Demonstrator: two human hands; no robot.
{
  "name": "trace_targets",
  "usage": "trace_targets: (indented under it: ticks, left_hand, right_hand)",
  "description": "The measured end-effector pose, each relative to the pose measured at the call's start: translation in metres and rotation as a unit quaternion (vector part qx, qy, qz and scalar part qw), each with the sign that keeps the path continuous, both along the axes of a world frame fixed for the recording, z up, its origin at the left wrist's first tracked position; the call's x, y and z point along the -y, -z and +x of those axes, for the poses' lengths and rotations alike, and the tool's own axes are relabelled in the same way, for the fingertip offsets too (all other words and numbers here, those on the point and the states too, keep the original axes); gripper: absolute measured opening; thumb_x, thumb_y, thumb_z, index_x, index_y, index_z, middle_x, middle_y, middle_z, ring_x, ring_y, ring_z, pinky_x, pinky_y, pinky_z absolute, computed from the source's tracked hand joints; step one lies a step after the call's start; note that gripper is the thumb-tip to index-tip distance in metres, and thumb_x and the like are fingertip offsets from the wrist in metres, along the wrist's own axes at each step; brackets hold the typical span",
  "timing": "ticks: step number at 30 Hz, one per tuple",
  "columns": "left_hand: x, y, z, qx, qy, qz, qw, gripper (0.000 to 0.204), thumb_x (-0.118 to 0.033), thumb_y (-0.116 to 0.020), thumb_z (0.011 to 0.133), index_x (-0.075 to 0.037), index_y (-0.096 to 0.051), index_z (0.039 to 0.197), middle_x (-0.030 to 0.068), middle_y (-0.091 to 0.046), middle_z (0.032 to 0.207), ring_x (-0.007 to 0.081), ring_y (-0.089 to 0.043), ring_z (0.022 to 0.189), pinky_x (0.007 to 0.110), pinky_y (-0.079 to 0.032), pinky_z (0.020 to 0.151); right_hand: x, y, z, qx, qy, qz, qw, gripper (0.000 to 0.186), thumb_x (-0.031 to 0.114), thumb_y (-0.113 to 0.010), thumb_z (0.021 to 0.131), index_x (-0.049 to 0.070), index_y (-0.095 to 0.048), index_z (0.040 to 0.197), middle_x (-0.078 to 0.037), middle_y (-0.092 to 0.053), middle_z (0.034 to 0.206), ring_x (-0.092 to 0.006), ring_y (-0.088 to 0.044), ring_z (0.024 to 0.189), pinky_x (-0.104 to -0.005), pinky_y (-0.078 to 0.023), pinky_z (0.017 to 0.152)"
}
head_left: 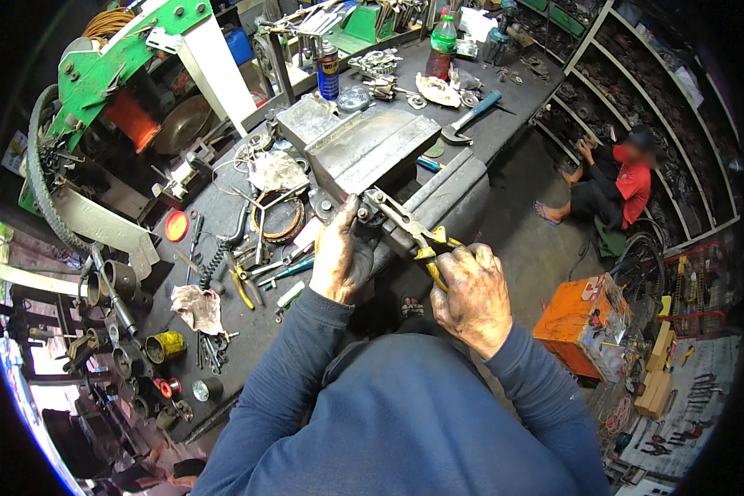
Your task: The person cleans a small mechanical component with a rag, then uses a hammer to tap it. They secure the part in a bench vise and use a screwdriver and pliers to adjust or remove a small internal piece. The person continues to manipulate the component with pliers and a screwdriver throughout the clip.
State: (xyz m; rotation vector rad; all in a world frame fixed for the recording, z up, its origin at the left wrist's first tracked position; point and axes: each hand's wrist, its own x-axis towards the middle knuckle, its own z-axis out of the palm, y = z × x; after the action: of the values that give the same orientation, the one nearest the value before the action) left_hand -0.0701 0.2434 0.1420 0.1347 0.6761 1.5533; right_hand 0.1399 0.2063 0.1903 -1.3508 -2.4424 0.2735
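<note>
My right hand [474, 299] is closed around the yellow handles of a pair of pliers [424, 251], whose grey jaws point up and left. At the jaws' tips is a small dark metal part [371, 214], held by my left hand [344, 258] with the thumb on top. Its full shape is partly hidden by my fingers and the pliers. Both hands are just in front of a big grey bench vise [372, 153], whose front jaw [450, 194] lies to the right of the part.
On the bench [153, 285] lie yellow-handled pliers [241, 285], a coil spring [213, 263], a rag [198, 308] and several loose tools. Behind the vise are a hammer [471, 117], a blue spray can [328, 71] and a bottle [441, 48]. A person in red [631, 186] sits by the shelves; an orange box [583, 318] stands right.
</note>
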Motion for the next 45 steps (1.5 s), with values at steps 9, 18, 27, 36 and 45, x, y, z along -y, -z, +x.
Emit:
trace_targets:
  ticks: [9,18,27,36,45]
  left_hand:
    - [0.002,0.001,-0.001,0.015,0.027,0.023,0.999,0.022,-0.023,-0.06,0.109,-0.005,-0.069,0.116,0.0087,-0.074,0.107,0.0195,-0.069,0.098,0.038,-0.057,0.089]
    - [0.004,-0.017,0.001,0.022,0.0,-0.012,1.0,0.014,-0.019,-0.065,0.106,-0.005,-0.067,0.108,0.0054,-0.069,0.092,0.0182,-0.066,0.085,0.041,-0.057,0.084]
    - [0.0,0.005,-0.001,0.027,-0.003,0.012,1.0,0.014,-0.018,-0.064,0.107,-0.004,-0.066,0.105,0.0067,-0.068,0.095,0.0191,-0.065,0.085,0.04,-0.057,0.087]
    - [0.004,-0.002,-0.004,0.008,0.033,0.025,0.999,0.026,-0.028,-0.06,0.109,-0.005,-0.067,0.116,0.0105,-0.073,0.108,0.0242,-0.07,0.106,0.046,-0.063,0.091]
    - [-0.001,-0.001,0.0,-0.003,0.007,0.013,1.0,0.016,-0.019,-0.064,0.107,-0.004,-0.068,0.11,0.0046,-0.069,0.093,0.0175,-0.065,0.089,0.036,-0.054,0.088]
  right_hand:
    - [0.017,-0.037,-0.019,0.081,0.012,0.142,0.986,0.025,0.011,-0.071,0.082,0.002,-0.07,0.105,-0.015,-0.066,0.105,-0.0404,-0.057,0.115,-0.0522,-0.047,0.1]
    - [0.013,-0.011,-0.008,0.062,-0.005,0.162,0.985,0.052,0.015,-0.07,0.079,0.003,-0.066,0.13,-0.016,-0.065,0.113,-0.0395,-0.056,0.119,-0.0573,-0.043,0.1]
    - [-0.002,0.057,-0.006,-0.035,-0.007,0.221,0.975,0.039,0.012,-0.07,0.07,0.001,-0.06,0.107,-0.018,-0.058,0.113,-0.0441,-0.055,0.118,-0.0567,-0.042,0.1]
    - [0.011,-0.079,-0.032,0.19,-0.029,0.167,0.967,0.028,0.018,-0.065,0.085,0.0,-0.072,0.105,-0.015,-0.066,0.102,-0.0349,-0.061,0.106,-0.0517,-0.046,0.09]
    - [0.008,0.058,-0.017,-0.039,0.027,0.253,0.966,0.036,0.009,-0.074,0.08,-0.001,-0.063,0.112,-0.017,-0.062,0.116,-0.0429,-0.054,0.123,-0.057,-0.041,0.102]
